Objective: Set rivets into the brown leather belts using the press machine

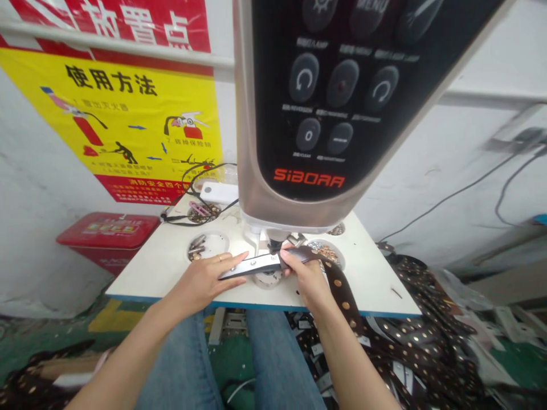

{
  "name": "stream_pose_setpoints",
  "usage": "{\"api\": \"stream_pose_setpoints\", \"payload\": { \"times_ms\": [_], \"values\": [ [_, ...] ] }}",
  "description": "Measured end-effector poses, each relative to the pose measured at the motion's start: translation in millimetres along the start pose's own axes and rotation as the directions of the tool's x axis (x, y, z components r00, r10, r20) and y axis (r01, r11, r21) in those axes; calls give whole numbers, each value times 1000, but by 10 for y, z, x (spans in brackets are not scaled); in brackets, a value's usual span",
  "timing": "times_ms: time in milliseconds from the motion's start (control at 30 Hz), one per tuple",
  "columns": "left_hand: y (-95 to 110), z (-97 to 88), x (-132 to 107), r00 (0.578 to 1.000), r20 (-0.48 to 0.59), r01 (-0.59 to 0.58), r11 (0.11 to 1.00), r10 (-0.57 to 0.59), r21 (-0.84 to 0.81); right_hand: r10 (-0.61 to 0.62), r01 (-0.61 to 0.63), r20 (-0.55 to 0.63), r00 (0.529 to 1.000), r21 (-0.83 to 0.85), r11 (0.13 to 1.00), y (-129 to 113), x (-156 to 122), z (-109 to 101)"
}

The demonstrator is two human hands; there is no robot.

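Observation:
A dark brown belt [342, 287] with gold-coloured round studs lies across the front of the machine. Its left stretch shows a white strip [253, 263] with small metal snaps on it. My left hand [207, 279] holds the left end, fingers along its upper and lower edges. Closer to the middle, my right hand [306, 279] pinches the belt between thumb and fingers, just in front of the machine's working head [274, 242]. From there the belt bends over the right hand and hangs off the table's front edge.
A machine [299, 216] with a button panel stands over the white table [158, 279]. Recessed cups hold metal parts [327, 253] on the right and more fittings [197, 247] on the left. Studded belts [414, 324] pile at right. A red box [106, 233] stands left.

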State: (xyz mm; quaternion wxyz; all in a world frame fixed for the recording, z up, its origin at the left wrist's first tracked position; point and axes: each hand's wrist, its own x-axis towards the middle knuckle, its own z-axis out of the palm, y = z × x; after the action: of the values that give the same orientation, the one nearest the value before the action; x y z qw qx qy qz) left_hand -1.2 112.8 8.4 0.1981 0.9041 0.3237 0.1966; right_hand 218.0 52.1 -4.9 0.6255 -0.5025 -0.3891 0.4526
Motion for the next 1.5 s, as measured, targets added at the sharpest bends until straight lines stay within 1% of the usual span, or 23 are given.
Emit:
{"api": "stream_pose_setpoints", "payload": {
  "times_ms": [100,200,300,400,567,633,700,767,833,900,933,967,1033,1067,1100,1133,1200,1267,1300,1367,1433,1467,1500],
  "values": [
    [154,-175,55,991,131,50,989,-32,-138,-32,32,2,999,48,998,-84,-24,33],
    [359,-332,87,966,252,122,967,-63,-223,-72,71,-54,996,-22,997,-201,-80,89],
    [555,-366,81,957,278,176,923,-79,-343,-82,74,-93,992,-87,993,-287,-172,138],
    [697,-264,54,960,276,161,885,-39,-438,-84,69,-84,993,-175,982,-311,-291,143],
    [827,-25,-32,934,350,285,738,-71,-612,-116,77,-117,986,-298,952,-253,-491,69],
    [877,46,-79,909,412,343,680,-65,-649,-74,34,-134,988,-279,960,-231,-570,38],
    [940,115,-127,868,494,420,610,-55,-671,-32,-5,-143,989,-255,967,-230,-645,8],
    [1013,190,-175,846,529,480,535,-73,-695,-20,-16,-137,990,-263,965,-249,-713,-34],
    [1089,269,-227,850,516,498,486,-106,-719,14,-35,-73,997,-297,954,-268,-786,-99],
    [1164,335,-281,855,501,502,449,-130,-740,104,-83,48,993,-326,942,-267,-885,-192],
    [1199,359,-308,854,502,507,427,-135,-749,165,-117,124,978,-325,939,-258,-952,-248],
    [1232,376,-331,851,507,516,401,-139,-757,227,-154,211,951,-313,937,-247,-1031,-308],
    [1291,397,-368,838,525,541,355,-149,-762,331,-235,376,865,-278,931,-235,-1219,-437],
    [1316,406,-382,831,536,553,342,-152,-760,367,-274,428,826,-264,925,-243,-1319,-503],
    [1338,417,-393,824,545,562,334,-154,-757,390,-305,446,806,-253,918,-263,-1411,-569],
    [1355,433,-403,819,552,570,328,-155,-753,396,-318,428,812,-243,916,-295,-1489,-636],
    [1379,484,-423,812,562,581,314,-157,-751,344,-286,296,891,-222,932,-383,-1567,-769],
    [1396,552,-441,807,568,589,292,-161,-754,205,-175,107,973,-240,955,-470,-1502,-906],
    [1404,588,-448,806,567,591,278,-168,-758,115,-103,26,993,-285,953,-503,-1410,-973],
    [1425,659,-460,805,559,593,249,-199,-766,-59,29,-57,997,-425,904,-535,-1119,-1098],
    [1453,718,-470,798,548,597,210,-249,-774,-157,109,-28,987,-599,793,-527,-733,-1182],
    [1468,741,-477,791,547,602,188,-274,-776,-157,124,16,987,-698,705,-511,-530,-1201],
    [1482,761,-486,780,549,610,165,-301,-775,-135,134,66,989,-796,590,-492,-333,-1202]
  ]
}}
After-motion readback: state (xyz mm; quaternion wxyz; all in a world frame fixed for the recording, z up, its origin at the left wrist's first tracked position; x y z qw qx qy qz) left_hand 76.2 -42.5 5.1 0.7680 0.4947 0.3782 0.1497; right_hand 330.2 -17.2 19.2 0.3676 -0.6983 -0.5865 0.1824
